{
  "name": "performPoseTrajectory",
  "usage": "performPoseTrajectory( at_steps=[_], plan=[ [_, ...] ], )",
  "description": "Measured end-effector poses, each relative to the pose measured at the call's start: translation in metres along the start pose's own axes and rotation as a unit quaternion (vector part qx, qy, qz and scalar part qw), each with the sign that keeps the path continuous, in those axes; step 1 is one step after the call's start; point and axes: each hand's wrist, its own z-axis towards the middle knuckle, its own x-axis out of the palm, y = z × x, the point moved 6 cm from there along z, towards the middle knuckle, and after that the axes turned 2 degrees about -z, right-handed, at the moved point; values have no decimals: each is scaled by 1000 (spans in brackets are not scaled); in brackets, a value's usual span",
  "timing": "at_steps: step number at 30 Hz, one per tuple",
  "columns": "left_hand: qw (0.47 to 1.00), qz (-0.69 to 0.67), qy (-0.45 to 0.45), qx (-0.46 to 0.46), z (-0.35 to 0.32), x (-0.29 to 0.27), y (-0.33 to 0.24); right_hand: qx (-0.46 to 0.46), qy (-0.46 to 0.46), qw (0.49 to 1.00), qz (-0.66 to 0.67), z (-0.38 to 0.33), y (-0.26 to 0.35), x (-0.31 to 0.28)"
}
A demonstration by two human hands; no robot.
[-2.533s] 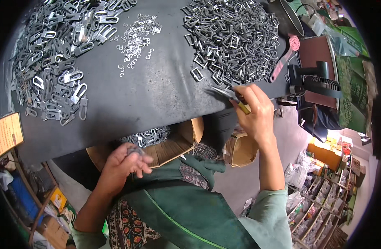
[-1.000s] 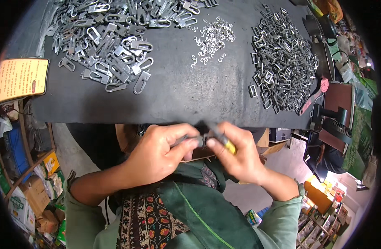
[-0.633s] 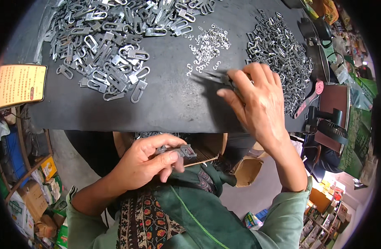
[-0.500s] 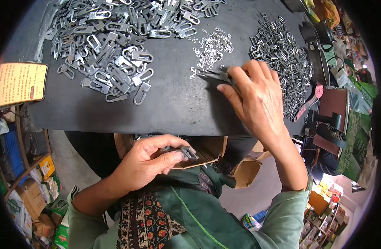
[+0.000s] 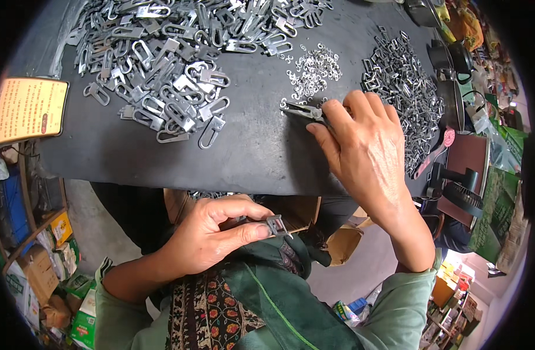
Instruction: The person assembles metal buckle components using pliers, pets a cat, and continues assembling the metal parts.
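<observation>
- Two hands now well apart; 1.0 s ago they met at the lap over one part, so the joining step looks over and a fresh pickup is under way.
- Right hand (image 5: pixel 369 154) has gone up onto the mat (image 5: pixel 162 166) since then, closed on pliers (image 5: pixel 305 111).
- Pliers tips sit at the near edge of the ring pile (image 5: pixel 314 70), touching or just short of a ring; can't tell if one is gripped.
- Left hand (image 5: pixel 212 239) stayed below the mat's near edge, thumb and fingers pinched on a small metal clip (image 5: pixel 277 225).
- Clip held over the box (image 5: pixel 302 213) under the mat, much as 0.5 s ago.
- Big hook pile (image 5: pixel 174 64) lies left of the ring pile, buckle pile (image 5: pixel 404 87) right of it; both untouched.
- My read: next ring gets fetched for the held clip.
</observation>
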Motion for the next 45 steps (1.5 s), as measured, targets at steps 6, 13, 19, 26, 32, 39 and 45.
performPoseTrajectory(
  at_steps=[6,13,19,26,32,39,45],
  plan=[
    [999,12,-33,-1,-2,-4,-10,3,-8,999,-32,-2,7,-2],
    [997,26,-68,21,-1,-9,-19,18,-36,997,-67,-10,15,-1],
    [993,-35,-112,-28,-1,-16,-24,-101,-29,993,44,-10,9,-24],
    [986,-92,-86,-108,3,-10,-26,-227,-10,962,154,-23,10,-39],
    [990,-74,-69,-99,3,-6,-26,-248,-19,955,161,-29,11,-38],
    [992,-86,-37,-79,8,1,-24,-259,-39,955,142,-33,12,-39],
    [996,-65,-52,-40,9,3,-18,-214,-32,963,163,-44,12,-32]
  ],
)
